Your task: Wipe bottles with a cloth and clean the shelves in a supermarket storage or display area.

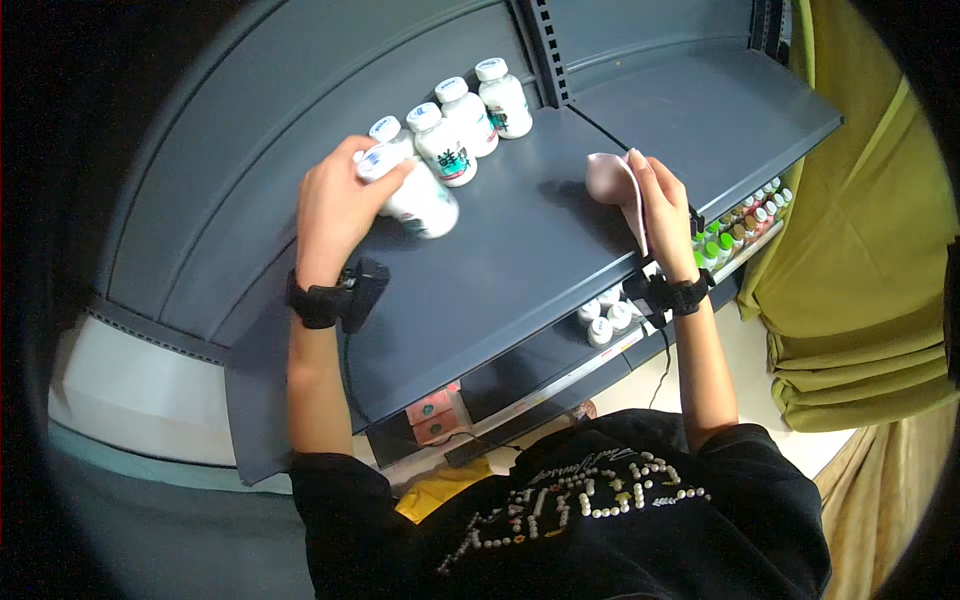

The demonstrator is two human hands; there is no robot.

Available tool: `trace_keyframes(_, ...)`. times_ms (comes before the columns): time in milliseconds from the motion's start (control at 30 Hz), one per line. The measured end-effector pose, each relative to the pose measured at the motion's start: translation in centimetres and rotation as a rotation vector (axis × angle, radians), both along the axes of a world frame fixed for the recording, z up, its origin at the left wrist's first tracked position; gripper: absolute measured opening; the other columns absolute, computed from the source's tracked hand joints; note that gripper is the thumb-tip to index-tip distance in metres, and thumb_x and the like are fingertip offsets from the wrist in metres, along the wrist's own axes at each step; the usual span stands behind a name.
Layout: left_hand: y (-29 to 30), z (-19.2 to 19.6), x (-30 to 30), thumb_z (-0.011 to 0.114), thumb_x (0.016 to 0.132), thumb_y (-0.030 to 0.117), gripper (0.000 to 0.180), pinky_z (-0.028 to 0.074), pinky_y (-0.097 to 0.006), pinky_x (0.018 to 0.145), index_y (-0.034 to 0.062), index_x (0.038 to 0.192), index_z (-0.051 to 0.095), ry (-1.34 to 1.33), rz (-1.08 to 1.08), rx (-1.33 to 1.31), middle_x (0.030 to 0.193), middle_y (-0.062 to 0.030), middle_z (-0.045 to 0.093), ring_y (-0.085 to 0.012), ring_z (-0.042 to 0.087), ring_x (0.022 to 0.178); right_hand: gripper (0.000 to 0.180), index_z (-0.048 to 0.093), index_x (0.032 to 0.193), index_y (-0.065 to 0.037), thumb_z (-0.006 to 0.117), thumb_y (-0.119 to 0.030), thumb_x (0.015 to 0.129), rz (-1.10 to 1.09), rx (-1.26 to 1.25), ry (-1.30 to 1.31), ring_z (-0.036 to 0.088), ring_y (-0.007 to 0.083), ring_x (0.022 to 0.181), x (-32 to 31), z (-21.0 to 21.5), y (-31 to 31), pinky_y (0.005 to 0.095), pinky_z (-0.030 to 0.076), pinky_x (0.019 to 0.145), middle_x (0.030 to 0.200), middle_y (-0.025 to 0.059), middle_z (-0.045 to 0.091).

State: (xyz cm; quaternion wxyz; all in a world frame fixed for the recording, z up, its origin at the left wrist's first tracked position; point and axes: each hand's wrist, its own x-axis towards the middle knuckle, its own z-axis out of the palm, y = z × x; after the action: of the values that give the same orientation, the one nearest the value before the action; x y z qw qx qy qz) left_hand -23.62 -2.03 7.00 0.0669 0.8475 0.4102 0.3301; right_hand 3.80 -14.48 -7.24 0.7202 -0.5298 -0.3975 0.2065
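Head view: the left hand [335,205] has its grip wrapped around the cap end of a white bottle [424,208], which tilts over the grey shelf [500,270]; whether its base touches the surface cannot be told. The right hand [666,208] pinches a pale pink cloth [612,182] between thumb and fingers, well apart from the bottle. Four similar bottles [444,148] stand in a slanting row near the back panel [270,120]. By the look of it, the work is partway along: those four seem in place, while the tilted one has yet to be set upright. Whether any has been wiped cannot be told.
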Motion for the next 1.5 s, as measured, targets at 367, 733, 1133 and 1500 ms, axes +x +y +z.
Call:
trace_keyframes(367,-3.2,-0.9,7.0,0.075,0.076,0.008,0.035,0.051,-0.026,0.071,-0.0022,0.105,0.058,-0.034,-0.541,-0.21,0.087,-0.0076,0.066,-0.0107,0.062,0.081,0.037,0.062,0.09,0.001,0.048,-0.033,0.097,-0.006,-0.001,-0.003,0.047,0.0054,0.069,-1.1,0.2,0.2,0.0214,0.039,0.061,0.074,-0.0018,0.056)
trace_keyframes(733,-3.4,-2.3,9.7,0.073,0.07,0.017,0.03,0.049,-0.028,0.063,0.004,0.095,0.063,-0.003,-0.564,-0.169,0.074,-0.0083,0.067,-0.0146,0.064,0.068,0.035,0.062,0.092,-0.001,0.047,-0.032,0.098,0.002,-0.053,0.001,0.047,0.0059,0.066,-1.0,0.1,-0.2,0.0214,0.038,0.058,0.073,-0.0016,0.056)
trace_keyframes(1133,-3.5,-2.2,7.6,0.07,0.078,0.03,0.041,0.05,-0.035,0.064,0.0006,0.107,0.064,0.062,-0.576,-0.063,0.08,-0.0184,0.066,-0.0284,0.065,0.069,0.033,0.062,0.089,-0.003,0.049,-0.032,0.097,0.034,0.007,0.14,0.046,0.0043,0.068,-2.7,0.0,0.7,0.0195,0.037,0.058,0.075,-0.0022,0.055)
trace_keyframes(1500,-3.4,-3.2,6.3,0.063,0.084,0.033,0.045,0.049,-0.039,0.064,-0.002,0.113,0.06,0.034,-0.597,0.038,0.076,-0.0181,0.061,-0.0313,0.062,0.069,0.034,0.059,0.107,-0.001,0.047,-0.032,0.098,-0.089,0.108,0.47,0.061,0.0131,0.078,-4.2,0.9,-0.3,0.024,0.048,0.067,0.092,0.0071,0.064)
